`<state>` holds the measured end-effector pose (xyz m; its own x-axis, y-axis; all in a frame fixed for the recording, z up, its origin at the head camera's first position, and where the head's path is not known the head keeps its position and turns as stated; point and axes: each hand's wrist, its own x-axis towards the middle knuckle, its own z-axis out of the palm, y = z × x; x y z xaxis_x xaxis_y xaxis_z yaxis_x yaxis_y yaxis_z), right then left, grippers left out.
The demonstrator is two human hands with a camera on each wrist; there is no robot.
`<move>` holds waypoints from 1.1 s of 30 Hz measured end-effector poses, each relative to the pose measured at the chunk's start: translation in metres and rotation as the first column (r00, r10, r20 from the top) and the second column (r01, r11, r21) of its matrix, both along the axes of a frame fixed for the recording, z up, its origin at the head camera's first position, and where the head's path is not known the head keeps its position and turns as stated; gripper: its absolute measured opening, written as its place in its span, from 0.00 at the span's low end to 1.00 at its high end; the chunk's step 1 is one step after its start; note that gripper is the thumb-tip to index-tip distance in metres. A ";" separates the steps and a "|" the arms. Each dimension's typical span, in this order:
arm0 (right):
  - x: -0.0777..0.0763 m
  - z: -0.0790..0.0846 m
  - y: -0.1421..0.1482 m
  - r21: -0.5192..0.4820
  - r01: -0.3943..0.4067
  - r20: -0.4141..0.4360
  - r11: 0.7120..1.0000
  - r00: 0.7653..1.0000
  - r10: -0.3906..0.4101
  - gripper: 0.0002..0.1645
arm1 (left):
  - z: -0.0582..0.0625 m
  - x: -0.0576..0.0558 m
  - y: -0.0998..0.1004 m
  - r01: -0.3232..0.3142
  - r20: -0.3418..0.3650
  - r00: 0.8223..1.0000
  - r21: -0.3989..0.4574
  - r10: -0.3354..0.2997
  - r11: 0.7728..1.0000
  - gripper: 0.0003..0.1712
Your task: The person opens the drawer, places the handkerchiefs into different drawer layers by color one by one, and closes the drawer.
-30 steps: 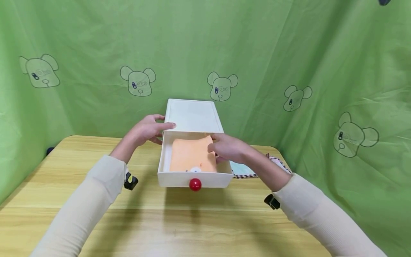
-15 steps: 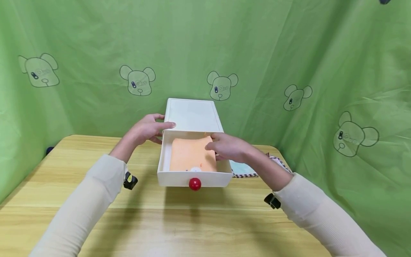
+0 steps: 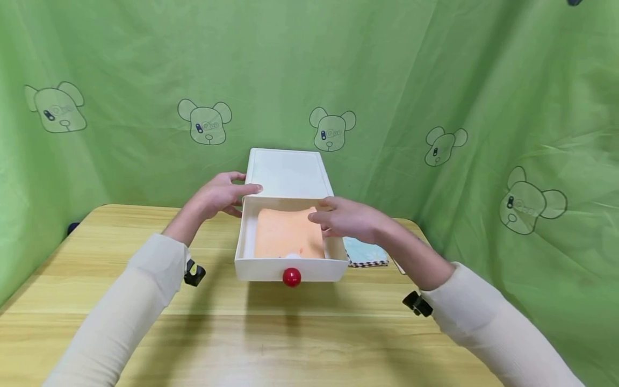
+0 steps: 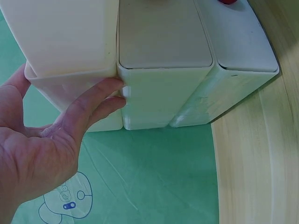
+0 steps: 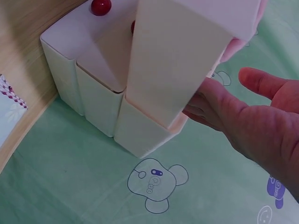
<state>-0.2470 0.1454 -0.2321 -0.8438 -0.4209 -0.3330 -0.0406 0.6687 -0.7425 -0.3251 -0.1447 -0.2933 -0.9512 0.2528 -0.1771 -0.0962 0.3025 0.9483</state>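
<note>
A white drawer unit [image 3: 288, 171] stands at the table's far side, its top drawer [image 3: 285, 263] pulled out by a red knob [image 3: 292, 277] side. Inside that drawer lies a soft orange piece, seemingly folded cloth [image 3: 287, 234], with a white patch near the front. My left hand [image 3: 221, 193] rests on the unit's upper left corner, thumb on top and nearly straight fingers along the side wall [image 4: 79, 88]. Over the drawer's right wall is my right hand [image 3: 350, 219], near the cloth's upper right corner. In the right wrist view its thumb stands apart from the fingers.
Two lower drawers [image 4: 163, 32] sit closed beneath the top one. A light blue cloth with a checked edge [image 3: 366, 253] lies right of the unit. Green fabric [image 3: 271, 64] with bear outlines hangs behind the wooden table [image 3: 271, 344].
My right hand has lifted from the orange cloth's right edge and shifted slightly right. The left hand keeps its place on the drawer unit.
</note>
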 end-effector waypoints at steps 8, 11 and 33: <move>0.013 0.000 0.002 -0.059 0.028 -0.113 0.998 0.993 -0.034 0.42 | -0.001 0.000 0.001 0.004 0.003 1.000 0.003 -0.004 1.000 0.52; 0.018 -0.002 0.001 -0.165 0.055 -0.120 0.985 0.990 -0.075 0.37 | -0.001 0.000 0.001 0.005 0.006 1.000 0.002 -0.006 1.000 0.52; 0.060 0.002 -0.014 -0.528 -0.037 0.033 0.848 0.997 0.063 0.31 | 0.000 0.001 0.001 -0.004 -0.003 1.000 -0.011 0.004 1.000 0.52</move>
